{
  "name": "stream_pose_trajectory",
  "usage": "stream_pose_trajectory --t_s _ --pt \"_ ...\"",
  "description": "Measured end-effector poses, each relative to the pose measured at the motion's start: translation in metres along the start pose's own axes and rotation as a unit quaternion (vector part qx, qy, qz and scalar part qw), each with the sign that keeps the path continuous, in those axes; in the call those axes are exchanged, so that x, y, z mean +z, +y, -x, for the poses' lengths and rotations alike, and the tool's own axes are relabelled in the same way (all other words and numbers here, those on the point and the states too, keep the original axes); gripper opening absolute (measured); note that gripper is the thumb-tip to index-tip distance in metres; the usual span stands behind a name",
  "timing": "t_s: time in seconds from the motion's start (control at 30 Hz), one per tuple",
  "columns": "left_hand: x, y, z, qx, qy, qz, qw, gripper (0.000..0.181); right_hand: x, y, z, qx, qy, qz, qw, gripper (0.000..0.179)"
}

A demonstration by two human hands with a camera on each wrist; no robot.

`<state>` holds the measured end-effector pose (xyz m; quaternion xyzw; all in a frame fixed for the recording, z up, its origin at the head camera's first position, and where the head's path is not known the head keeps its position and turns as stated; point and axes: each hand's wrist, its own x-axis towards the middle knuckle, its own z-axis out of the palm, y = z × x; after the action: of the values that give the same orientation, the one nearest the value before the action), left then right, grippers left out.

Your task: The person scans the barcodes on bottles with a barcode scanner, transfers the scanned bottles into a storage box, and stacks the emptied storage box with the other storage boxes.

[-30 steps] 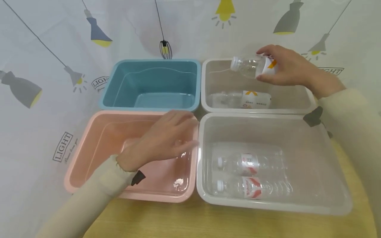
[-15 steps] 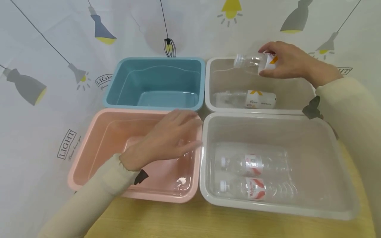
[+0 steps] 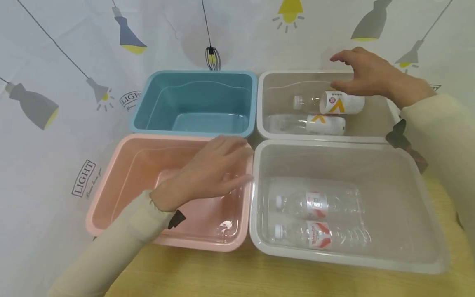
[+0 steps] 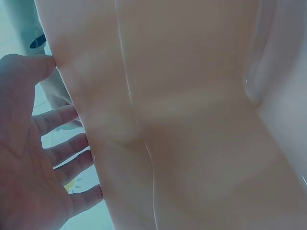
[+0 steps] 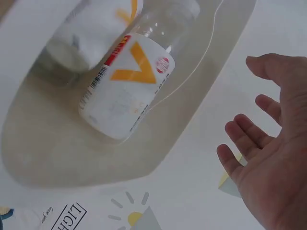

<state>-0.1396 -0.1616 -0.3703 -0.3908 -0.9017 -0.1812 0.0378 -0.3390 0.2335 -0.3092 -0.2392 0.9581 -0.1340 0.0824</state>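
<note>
My right hand [image 3: 375,76] hovers over the back right grey-white basin [image 3: 262,103], fingers spread and holding nothing. Just below it a clear plastic bottle [image 3: 343,103] with a white label and orange V mark lies on its side, cap to the left. Beside it lies a similar bottle [image 3: 325,124]. In the right wrist view the fingers are apart from the labelled bottle [image 5: 132,81]. My left hand [image 3: 205,169] hangs over the pink basin [image 3: 167,243], relaxed fingers near its right rim. The left wrist view shows this hand [image 4: 43,153] with straight fingers at the basin's edge.
The front right grey-white basin [image 3: 349,260] holds two clear bottles, an upper bottle [image 3: 316,205] and a lower bottle [image 3: 319,235], with red-and-white labels. A blue basin [image 3: 193,134] stands back left. The basins adjoin on a wooden table [image 3: 222,274] before a lamp-patterned backdrop [image 3: 245,33].
My right hand has let go of the bottle it held, which now lies in the back right basin next to the other one. The left hand has stayed over the pink basin.
</note>
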Motion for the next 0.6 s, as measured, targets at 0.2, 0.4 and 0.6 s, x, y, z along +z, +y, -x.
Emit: stream_pose_trajectory --t_s 0.2,0.4,0.6 --pt "0.0 -0.002 0.001 -0.002 -0.001 -0.002 1.0 0.051 0.0 -0.003 0.008 -0.009 -0.007 0.004 0.9999 0.065" --pt "-0.001 -0.006 0.0 -0.008 -0.014 -0.004 0.9999 0.053 -0.001 -0.009 0.016 -0.011 -0.017 0.016 0.9997 0.064" --pt "-0.001 -0.007 0.0 -0.012 -0.019 0.001 0.9997 0.053 0.001 -0.018 0.029 -0.019 -0.028 0.018 0.9993 0.062"
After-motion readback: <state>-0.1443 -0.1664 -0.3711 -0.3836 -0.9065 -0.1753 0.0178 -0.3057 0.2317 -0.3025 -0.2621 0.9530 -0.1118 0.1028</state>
